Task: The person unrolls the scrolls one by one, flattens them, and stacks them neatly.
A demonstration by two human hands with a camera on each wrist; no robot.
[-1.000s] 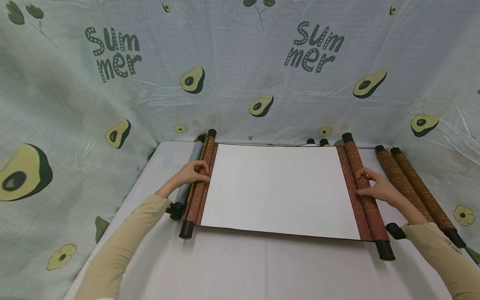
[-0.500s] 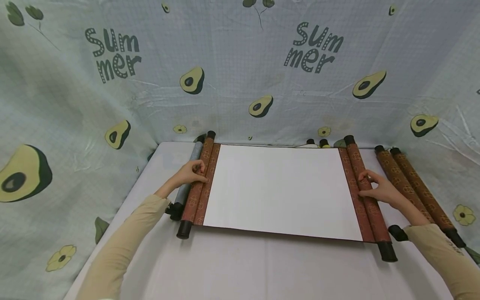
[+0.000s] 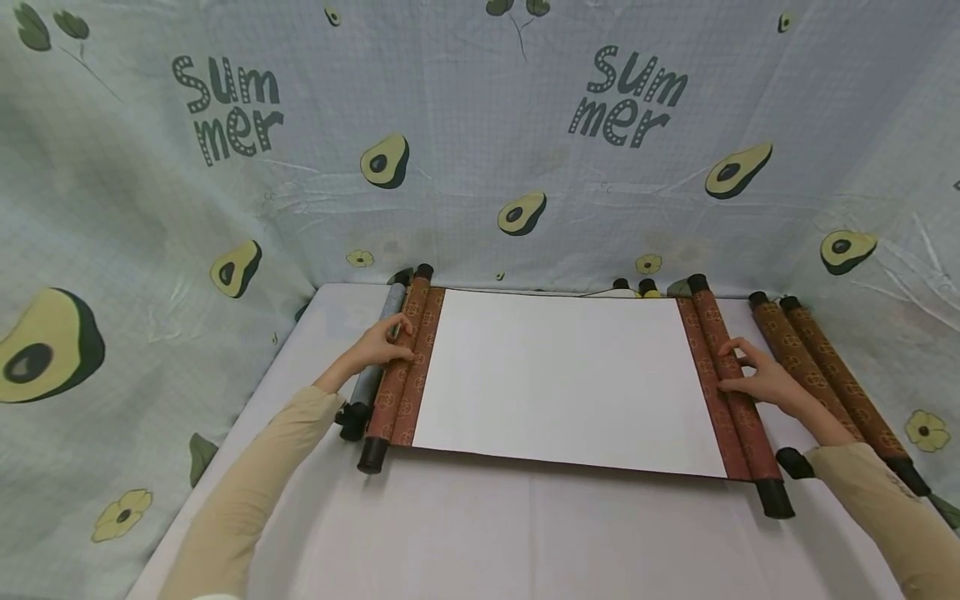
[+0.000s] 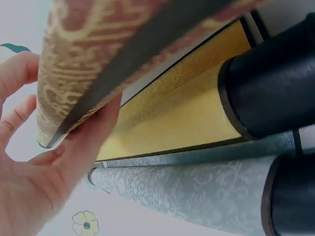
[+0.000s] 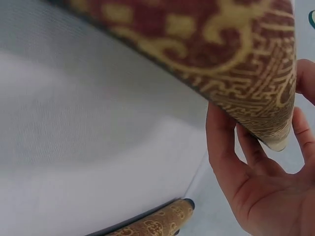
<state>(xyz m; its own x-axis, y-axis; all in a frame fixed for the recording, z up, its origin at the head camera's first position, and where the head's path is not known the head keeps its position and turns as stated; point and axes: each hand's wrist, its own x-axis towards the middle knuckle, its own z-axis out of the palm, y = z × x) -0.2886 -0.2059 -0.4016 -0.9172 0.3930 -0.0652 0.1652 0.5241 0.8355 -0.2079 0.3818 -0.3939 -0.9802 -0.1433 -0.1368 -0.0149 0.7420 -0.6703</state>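
Observation:
A hanging scroll lies spread between both hands, its white blank sheet (image 3: 562, 375) bordered by red-brown patterned strips. My left hand (image 3: 378, 346) grips the left roller (image 3: 392, 392) around its middle, thumb on the near side. My right hand (image 3: 763, 379) holds the right roller (image 3: 738, 408) the same way. Both rollers end in black knobs. In the left wrist view the patterned roller (image 4: 78, 64) is raised above a yellow scroll (image 4: 182, 118) and a grey scroll (image 4: 197, 191). The right wrist view has the fingers (image 5: 221, 132) around the patterned roller (image 5: 246, 73).
Two brown patterned scrolls (image 3: 806, 362) lie at the right, partly behind the right forearm. A black knob (image 3: 795, 463) pokes out beside that wrist. More black knobs (image 3: 647, 286) show behind the sheet. An avocado-print cloth (image 3: 450, 150) hangs at the back, beyond the white tabletop (image 3: 465, 533).
More of the left patterned strip shows beside its roller than a second ago. The right roller has shifted slightly rightward and down at its far end. Both hands keep their grips.

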